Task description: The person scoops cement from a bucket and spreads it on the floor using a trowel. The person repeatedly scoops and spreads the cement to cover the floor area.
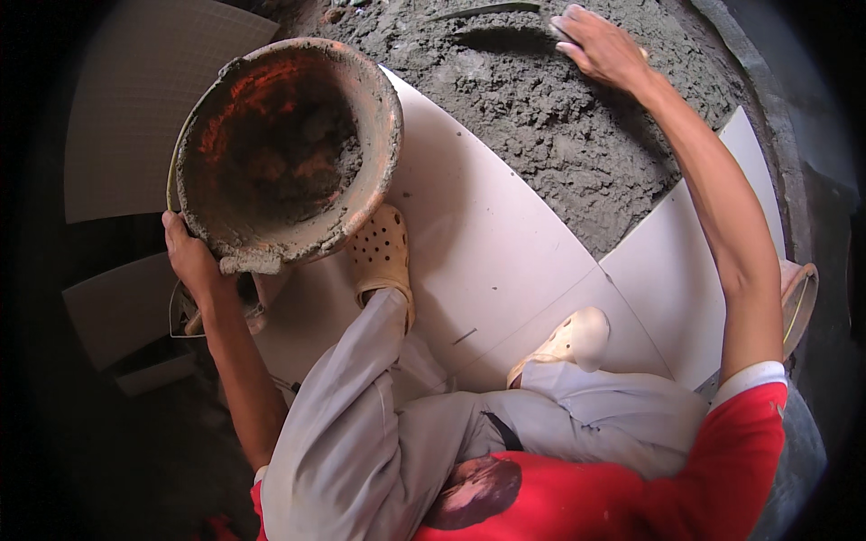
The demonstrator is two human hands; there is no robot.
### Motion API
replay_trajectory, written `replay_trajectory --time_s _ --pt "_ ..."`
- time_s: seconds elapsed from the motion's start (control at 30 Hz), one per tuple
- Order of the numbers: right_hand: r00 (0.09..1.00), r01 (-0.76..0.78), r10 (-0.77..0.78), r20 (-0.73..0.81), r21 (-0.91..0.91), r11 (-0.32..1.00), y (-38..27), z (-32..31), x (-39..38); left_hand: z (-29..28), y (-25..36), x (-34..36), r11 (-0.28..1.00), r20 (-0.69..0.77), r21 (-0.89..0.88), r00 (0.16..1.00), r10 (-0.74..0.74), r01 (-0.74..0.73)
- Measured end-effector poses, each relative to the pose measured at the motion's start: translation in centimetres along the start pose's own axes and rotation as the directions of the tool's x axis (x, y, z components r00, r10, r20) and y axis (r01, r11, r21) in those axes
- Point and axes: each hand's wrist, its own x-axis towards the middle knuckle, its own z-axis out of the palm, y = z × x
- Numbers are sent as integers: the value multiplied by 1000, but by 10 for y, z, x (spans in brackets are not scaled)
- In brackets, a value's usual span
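My left hand (188, 248) is closed on the left rim and handle side of a mortar-caked bucket (374, 126), tipped so its orange inside and grey clumps show. My right hand (595, 50) is at the upper right over rough grey mortar (577, 153), fingers curled round what looks like a tool's handle, mostly hidden, with a small tan end showing behind the palm. A dark elongated groove crosses the mortar just left of that hand.
White tiles (469, 216) border the mortar, with my two clog-shod feet on or over them. Loose tiles (135, 117) lie at the left. A second container (801, 298) stands beside my right elbow, and more items sit partly hidden below the bucket.
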Motion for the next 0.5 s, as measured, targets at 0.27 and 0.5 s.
replay_trajectory --time_s 0.27,0.5 --pt "939 96 -128 320 113 989 7 -49 -89 7 9 -7 997 -41 82 999 14 -11" --pt "979 -136 120 162 92 986 26 -70 -180 10 9 -7 995 -46 100 998 34 -29"
